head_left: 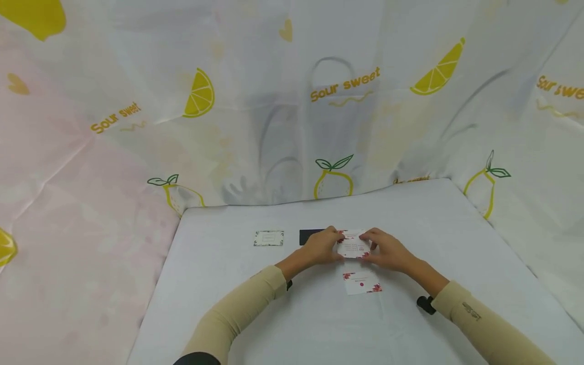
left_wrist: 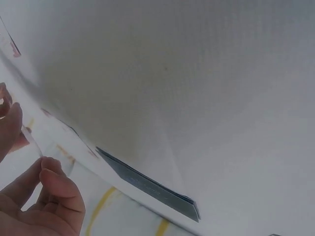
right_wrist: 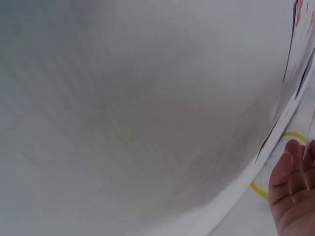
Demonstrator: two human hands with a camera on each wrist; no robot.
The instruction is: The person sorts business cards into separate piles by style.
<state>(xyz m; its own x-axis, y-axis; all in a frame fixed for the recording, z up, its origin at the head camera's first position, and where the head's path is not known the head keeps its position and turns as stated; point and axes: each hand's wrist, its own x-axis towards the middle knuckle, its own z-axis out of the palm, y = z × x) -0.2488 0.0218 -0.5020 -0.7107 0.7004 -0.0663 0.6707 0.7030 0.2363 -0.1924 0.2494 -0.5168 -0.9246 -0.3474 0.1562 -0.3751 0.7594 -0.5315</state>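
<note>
In the head view, both hands hold a white card with red floral corners (head_left: 354,247) above the table. My left hand (head_left: 321,246) pinches its left edge and my right hand (head_left: 391,252) its right edge. The left wrist view has the left hand's fingers and thumb (left_wrist: 51,196) pinching the card's thin edge. Only part of the right hand (right_wrist: 295,189) enters the right wrist view. On the table, nearer the body, lies a second red-flowered card (head_left: 362,282). A dark card stack (head_left: 308,236) lies beside the left hand, partly hidden by it.
A white card with a green leafy border (head_left: 268,238) lies further left on the white-covered table (head_left: 219,284). Behind the table hangs a lemon-patterned curtain (head_left: 255,147), which also runs along both sides.
</note>
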